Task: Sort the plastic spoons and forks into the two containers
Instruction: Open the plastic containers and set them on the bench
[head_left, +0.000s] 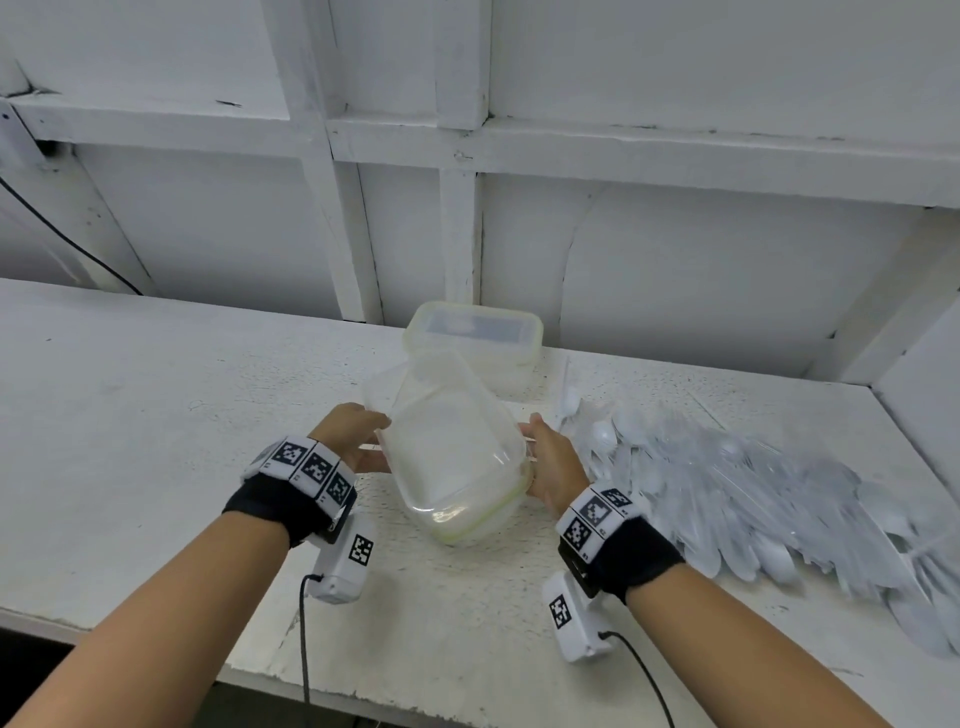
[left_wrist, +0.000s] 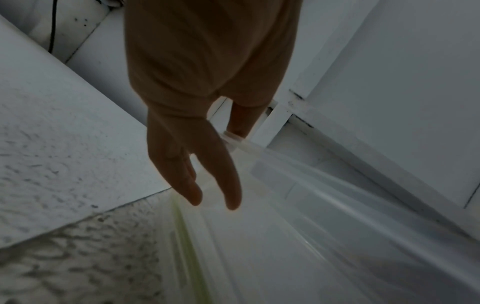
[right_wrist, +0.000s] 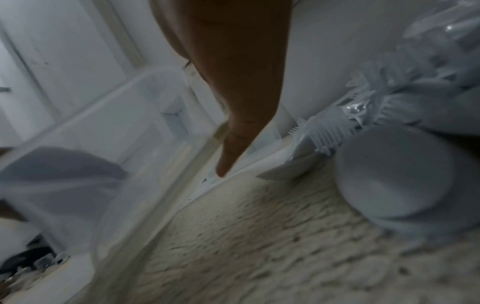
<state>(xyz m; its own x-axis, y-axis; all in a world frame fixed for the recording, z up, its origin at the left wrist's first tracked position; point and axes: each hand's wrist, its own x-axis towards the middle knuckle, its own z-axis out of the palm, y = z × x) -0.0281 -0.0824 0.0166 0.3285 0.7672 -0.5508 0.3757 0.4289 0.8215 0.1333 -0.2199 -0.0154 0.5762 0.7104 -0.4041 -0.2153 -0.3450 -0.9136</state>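
Note:
A clear plastic container (head_left: 452, 447) with a green-edged lid is held tilted over the table between both hands. My left hand (head_left: 376, 439) grips its left side, thumb on top and fingers beneath. In the left wrist view the left hand (left_wrist: 207, 164) lies along the container (left_wrist: 285, 226), with the thumb at a rim flap. My right hand (head_left: 527, 447) grips the right side the same way. Behind stands a second lidded container (head_left: 472, 332). A big heap of white plastic spoons and forks (head_left: 753, 493) lies to the right. The right wrist view shows fork tines (right_wrist: 330, 131) and a spoon bowl (right_wrist: 389, 181).
The white table (head_left: 156, 415) runs along a white panelled wall (head_left: 675, 260), with a side wall at the far right. A black cable (head_left: 52, 228) hangs down the wall at the left. Wrist camera cables trail over the table's front edge.

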